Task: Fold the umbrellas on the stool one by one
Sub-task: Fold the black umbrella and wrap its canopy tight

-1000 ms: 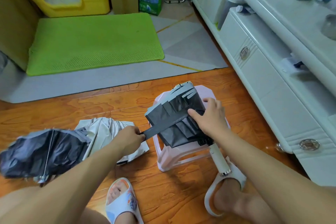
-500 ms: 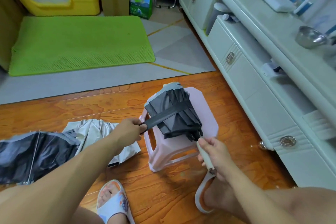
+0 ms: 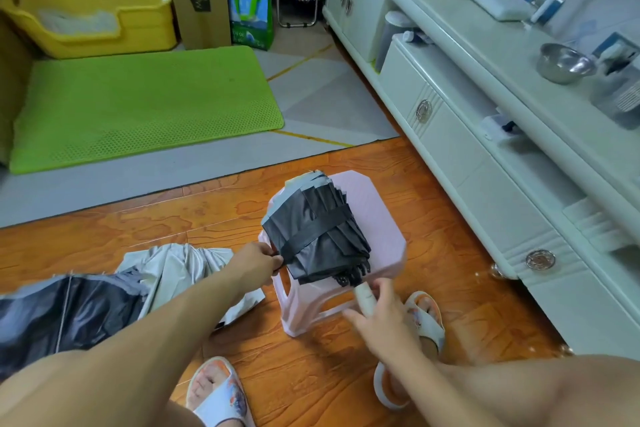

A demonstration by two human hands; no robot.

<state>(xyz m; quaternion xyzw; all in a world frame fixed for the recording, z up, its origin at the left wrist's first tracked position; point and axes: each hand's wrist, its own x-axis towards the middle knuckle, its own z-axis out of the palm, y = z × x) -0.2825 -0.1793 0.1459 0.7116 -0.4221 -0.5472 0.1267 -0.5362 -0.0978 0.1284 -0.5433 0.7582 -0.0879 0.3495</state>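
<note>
Left hand [image 3: 258, 258] pinches strap [image 3: 313, 230] at umbrella's [image 3: 317, 236] 8 o'clock | right hand [image 3: 377, 314] grips handle [image 3: 363, 295] at 5 o'clock | stool [image 3: 381, 218] underneath

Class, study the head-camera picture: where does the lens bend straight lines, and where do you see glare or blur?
Head view: wide-angle lens bows the white cabinet edges near the right border; soft glare on the wooden floor; right hand slightly motion-blurred; umbrella fairly sharp.
</note>
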